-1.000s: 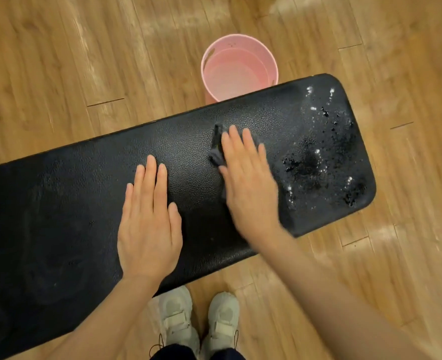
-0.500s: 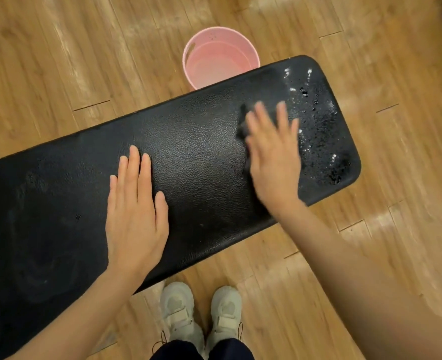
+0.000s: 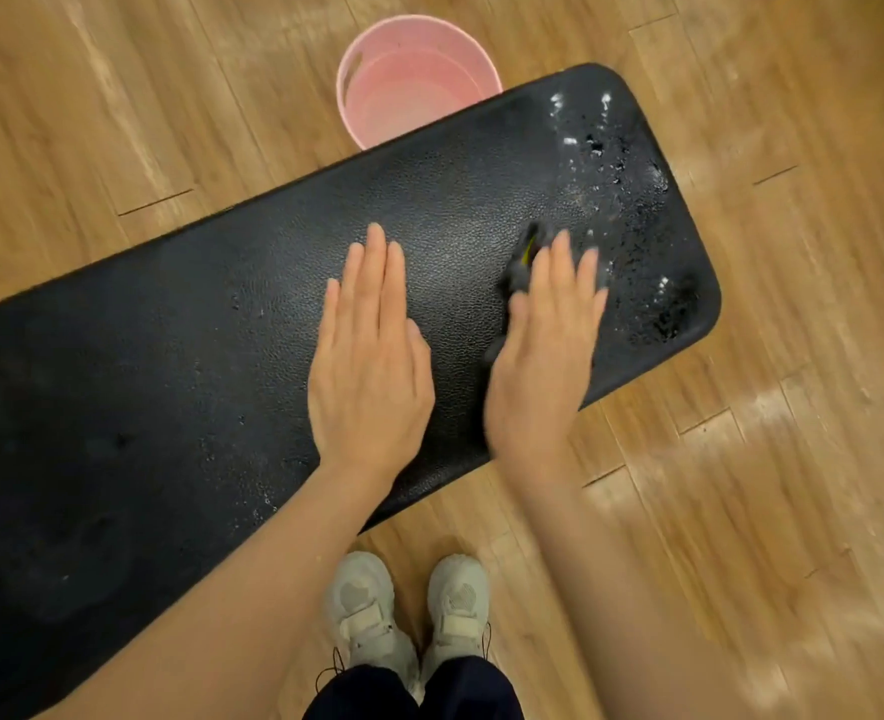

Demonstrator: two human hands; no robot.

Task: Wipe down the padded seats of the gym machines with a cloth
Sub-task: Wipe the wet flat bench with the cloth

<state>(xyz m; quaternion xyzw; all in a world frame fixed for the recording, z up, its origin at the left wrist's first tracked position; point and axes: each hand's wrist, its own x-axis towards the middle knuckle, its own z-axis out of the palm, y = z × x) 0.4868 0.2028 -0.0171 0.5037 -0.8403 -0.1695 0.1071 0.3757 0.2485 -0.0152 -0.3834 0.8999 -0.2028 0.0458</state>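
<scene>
A long black padded bench seat (image 3: 169, 381) runs across the view from lower left to upper right. Water drops and white foam (image 3: 632, 200) cover its right end. My right hand (image 3: 543, 356) presses flat on a dark grey cloth (image 3: 523, 262), of which only the far edge shows past my fingers, just left of the wet patch. My left hand (image 3: 372, 366) lies flat on the pad beside it, fingers together, holding nothing.
A pink bucket (image 3: 356, 75) with water stands on the wooden floor (image 3: 741, 459) behind the bench, partly hidden by its far edge. My two pale shoes (image 3: 408, 610) stand close to the bench's near edge.
My right hand with the cloth swept right towards the wet end, then came back nearer to me and my left hand. My left hand stayed flat on the pad. The view shifted.
</scene>
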